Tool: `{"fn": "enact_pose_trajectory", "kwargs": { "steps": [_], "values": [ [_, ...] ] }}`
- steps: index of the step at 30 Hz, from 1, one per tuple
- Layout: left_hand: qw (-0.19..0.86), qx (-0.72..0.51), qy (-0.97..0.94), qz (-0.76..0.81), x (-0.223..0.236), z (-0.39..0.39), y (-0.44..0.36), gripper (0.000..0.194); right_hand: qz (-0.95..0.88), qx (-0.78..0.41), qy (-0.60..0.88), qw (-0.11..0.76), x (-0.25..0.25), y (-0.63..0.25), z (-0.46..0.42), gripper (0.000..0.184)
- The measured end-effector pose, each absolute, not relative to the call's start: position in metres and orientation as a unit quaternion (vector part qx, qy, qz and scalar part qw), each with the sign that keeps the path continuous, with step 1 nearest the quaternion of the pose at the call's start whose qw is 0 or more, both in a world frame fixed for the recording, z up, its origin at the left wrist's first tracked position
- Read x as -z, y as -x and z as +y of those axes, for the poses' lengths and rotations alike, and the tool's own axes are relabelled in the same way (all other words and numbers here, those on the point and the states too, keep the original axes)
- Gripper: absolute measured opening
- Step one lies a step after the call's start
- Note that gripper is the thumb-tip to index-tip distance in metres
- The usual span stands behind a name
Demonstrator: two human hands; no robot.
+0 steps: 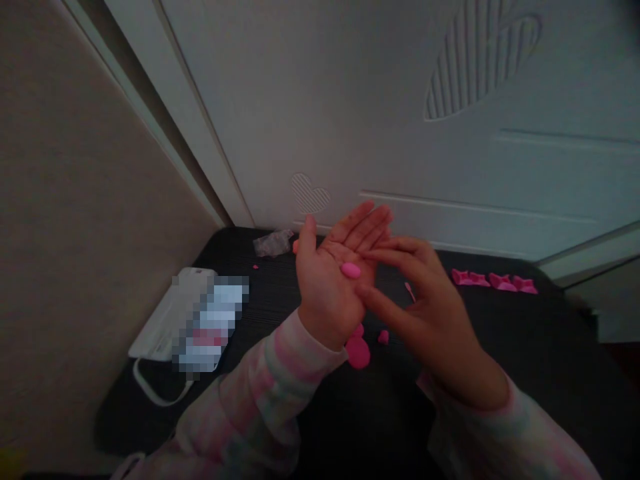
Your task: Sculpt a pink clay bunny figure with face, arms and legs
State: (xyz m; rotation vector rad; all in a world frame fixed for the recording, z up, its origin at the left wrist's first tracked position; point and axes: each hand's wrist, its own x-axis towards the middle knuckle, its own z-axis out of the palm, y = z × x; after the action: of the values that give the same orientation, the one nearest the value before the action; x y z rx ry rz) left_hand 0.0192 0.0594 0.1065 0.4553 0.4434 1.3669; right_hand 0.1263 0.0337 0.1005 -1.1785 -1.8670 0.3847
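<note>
- One lump [351, 270], pink and oval, lies on the palm of my left hand [329, 288]. Palm up, spread nearly flat, thumb raised; it bears the lump without gripping.
- Right hand [436, 313] half open, thumb and fingers parted and curved toward the left palm. Thumb tip just beside the lump. I see nothing held in it; actual contact with the palm I cannot tell.
- Clear wrapper [273, 243], crumpled, at the far edge of the black table [270, 313]. Contents too dim to tell.
- White case [167, 320] at the table's left side, its contents not readable from here; a white strap [160, 401] loops from its near end.
- Phone [213, 327] beside the case, overlapping it in view, screen pixelated.
- Orange bit [296, 247] between wrapper and left thumb, mostly hidden by the thumb. Tiny pink crumb [255, 267] nearer me than the wrapper.
- Pink disc [358, 353] by the left cuff, a smaller pink piece [359, 330] at its far edge, partly covered by my left wrist. Pink nub [383, 337] to the right, apart from the disc.
- Pink stick [410, 292] just beyond the right hand, which hides part of it.
- Row of pink bows [503, 283] far right on the table.
- White panel [350, 120] with ribbed hearts stands behind the table; brown wall [75, 233] closes the left.
</note>
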Motion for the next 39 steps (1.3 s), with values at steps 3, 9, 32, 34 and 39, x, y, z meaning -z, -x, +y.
{"fn": "enact_pose_trajectory", "kwargs": {
  "steps": [3,9,32,34,39],
  "values": [
    [0.75,-0.579,-0.204,0.249,-0.093,0.042,-0.023,0.059,-0.779,-0.154,0.469,0.387,-0.089,-0.126,0.019,0.013],
    [0.672,-0.536,-0.321,0.397,-0.04,0.011,0.0,0.052,-0.786,-0.192,0.472,0.35,-0.046,-0.132,-0.011,0.012],
    [0.268,-0.224,-0.835,0.426,0.008,0.014,0.043,0.014,-0.687,-0.093,0.587,0.418,-0.009,-0.171,-0.002,0.02],
    [0.257,-0.212,-0.841,0.425,0.008,0.015,0.042,0.014,-0.675,-0.098,0.593,0.427,-0.008,-0.173,0.0,0.019],
    [0.242,-0.193,-0.853,0.421,0.008,0.014,0.042,0.02,-0.676,-0.105,0.591,0.427,-0.006,-0.171,0.001,0.018]
  ]
}}
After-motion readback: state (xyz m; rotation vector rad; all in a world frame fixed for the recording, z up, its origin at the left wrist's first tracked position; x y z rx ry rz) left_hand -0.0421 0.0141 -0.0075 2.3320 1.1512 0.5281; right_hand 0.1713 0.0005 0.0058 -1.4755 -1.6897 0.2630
